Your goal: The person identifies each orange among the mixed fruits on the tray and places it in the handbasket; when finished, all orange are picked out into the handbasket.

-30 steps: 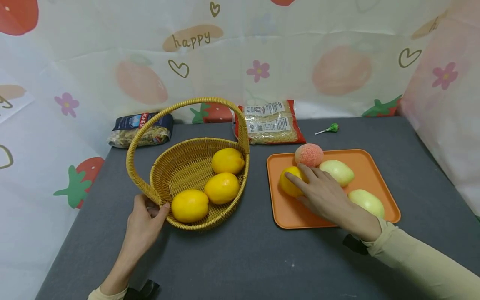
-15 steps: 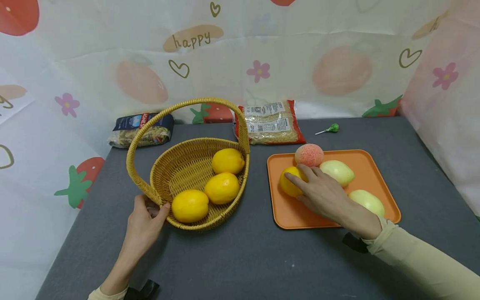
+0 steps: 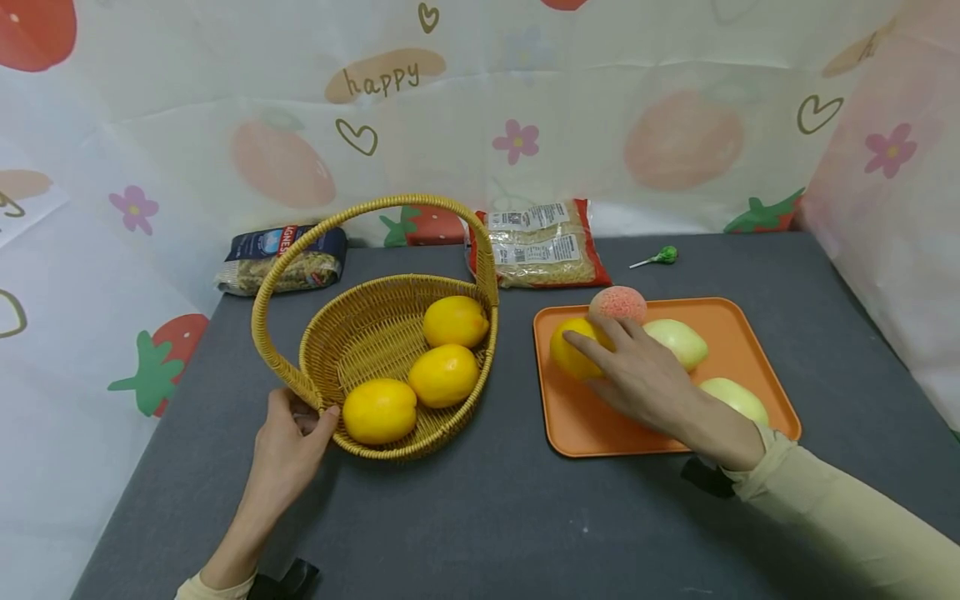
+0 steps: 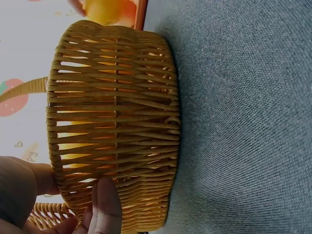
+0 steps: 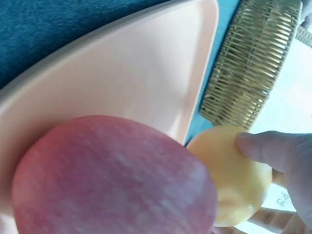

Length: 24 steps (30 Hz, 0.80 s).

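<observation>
My left hand (image 3: 288, 454) grips the near left rim of a woven basket (image 3: 360, 333) with a tall handle; in the left wrist view its fingers (image 4: 107, 204) lie along the basket's outer wall. Three lemons (image 3: 380, 412) lie in the basket's right and near part. Over an orange tray (image 3: 615, 429) to the right, my right hand (image 3: 645, 375) holds another lemon (image 3: 572, 348) between thumb and fingers. In the right wrist view, the thumb presses this lemon (image 5: 229, 175). Its underside is hidden in the head view, so I cannot tell whether it touches the tray.
Beside the right hand are a pink rough ball-like fruit (image 3: 618, 303) and two pale green fruits (image 3: 677, 343). A pinkish-red fruit (image 5: 112, 180) fills the right wrist foreground. Farther back lie a pasta bag (image 3: 281, 260), a red-edged grain bag (image 3: 540, 246) and a green lollipop (image 3: 663, 255).
My right hand and its lemon have shifted slightly left and toward the back of the tray. The left hand and the basket have stayed in place.
</observation>
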{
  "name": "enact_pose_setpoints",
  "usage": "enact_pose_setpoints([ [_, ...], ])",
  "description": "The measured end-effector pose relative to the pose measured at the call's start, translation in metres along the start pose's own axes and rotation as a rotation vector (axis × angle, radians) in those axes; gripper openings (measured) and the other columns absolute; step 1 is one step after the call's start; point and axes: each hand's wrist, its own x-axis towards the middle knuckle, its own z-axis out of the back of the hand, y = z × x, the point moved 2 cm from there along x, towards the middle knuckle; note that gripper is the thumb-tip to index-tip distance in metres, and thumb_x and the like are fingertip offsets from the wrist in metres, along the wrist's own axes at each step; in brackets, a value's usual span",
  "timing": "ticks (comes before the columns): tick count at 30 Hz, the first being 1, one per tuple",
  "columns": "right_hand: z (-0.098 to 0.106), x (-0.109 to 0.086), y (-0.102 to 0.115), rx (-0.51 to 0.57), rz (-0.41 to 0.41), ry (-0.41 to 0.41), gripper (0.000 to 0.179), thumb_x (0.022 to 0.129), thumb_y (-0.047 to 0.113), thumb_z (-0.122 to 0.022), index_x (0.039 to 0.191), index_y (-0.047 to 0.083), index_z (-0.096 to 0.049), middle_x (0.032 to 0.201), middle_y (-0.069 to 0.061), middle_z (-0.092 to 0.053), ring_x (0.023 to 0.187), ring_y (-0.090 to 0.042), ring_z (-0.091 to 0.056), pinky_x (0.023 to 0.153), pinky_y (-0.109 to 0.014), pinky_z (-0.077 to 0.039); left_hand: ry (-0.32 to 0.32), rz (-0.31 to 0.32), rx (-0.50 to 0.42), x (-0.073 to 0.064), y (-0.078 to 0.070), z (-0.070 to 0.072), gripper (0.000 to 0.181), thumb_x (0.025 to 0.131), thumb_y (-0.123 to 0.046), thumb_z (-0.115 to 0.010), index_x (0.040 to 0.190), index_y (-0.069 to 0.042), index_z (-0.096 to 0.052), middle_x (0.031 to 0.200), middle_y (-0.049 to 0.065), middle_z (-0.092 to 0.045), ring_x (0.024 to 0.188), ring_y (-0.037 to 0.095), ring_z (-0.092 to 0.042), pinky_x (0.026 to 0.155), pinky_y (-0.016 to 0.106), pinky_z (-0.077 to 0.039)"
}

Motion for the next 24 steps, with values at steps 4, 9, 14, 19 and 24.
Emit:
enact_pose_setpoints([
  [4,0.004,0.006,0.004,0.060,0.008,-0.011,0.064,0.077,0.015,-0.083,0.134,0.015,-0.054,0.138,-0.021,-0.049,0.111,-0.039,-0.052,0.077,-0.045,-0.054,-0.007,-0.003,0.002,0.000,0.000,0.000,0.052,0.100,-0.034,-0.051,0.134,0.001,-0.034,0.114,0.018,-0.054,0.088,0.017,-0.060,0.065,0.023,-0.048],
  [9,0.011,0.018,0.011,0.122,0.031,-0.053,0.063,0.079,0.018,-0.082,0.136,0.015,-0.053,0.140,-0.020,-0.047,0.116,-0.039,-0.050,0.091,-0.048,-0.048,-0.015,-0.011,0.006,0.001,0.001,-0.001,0.051,0.100,-0.033,-0.052,0.134,0.001,-0.035,0.114,0.018,-0.055,0.087,0.016,-0.060,0.064,0.023,-0.048],
  [14,0.019,0.036,0.021,0.142,0.092,-0.118,0.060,0.081,0.018,-0.080,0.135,0.015,-0.054,0.140,-0.021,-0.047,0.116,-0.040,-0.050,0.088,-0.047,-0.050,-0.006,-0.002,0.004,0.002,0.001,-0.001,0.052,0.100,-0.034,-0.052,0.135,0.001,-0.034,0.115,0.018,-0.055,0.087,0.016,-0.060,0.064,0.023,-0.047],
  [19,0.023,0.055,0.035,0.150,0.154,-0.139,0.060,0.083,0.020,-0.077,0.138,0.018,-0.052,0.141,-0.019,-0.047,0.116,-0.036,-0.050,0.075,-0.041,-0.054,0.002,0.008,0.006,0.002,0.001,-0.001,0.053,0.100,-0.034,-0.051,0.135,0.001,-0.034,0.115,0.018,-0.055,0.087,0.016,-0.060,0.064,0.023,-0.047],
  [24,0.020,0.073,0.052,0.187,0.201,-0.145,0.059,0.085,0.021,-0.075,0.139,0.019,-0.050,0.143,-0.016,-0.046,0.119,-0.033,-0.049,0.072,-0.037,-0.056,0.000,0.015,0.005,0.001,0.001,-0.001,0.052,0.100,-0.035,-0.051,0.134,0.000,-0.034,0.114,0.018,-0.055,0.085,0.016,-0.059,0.065,0.024,-0.047],
])
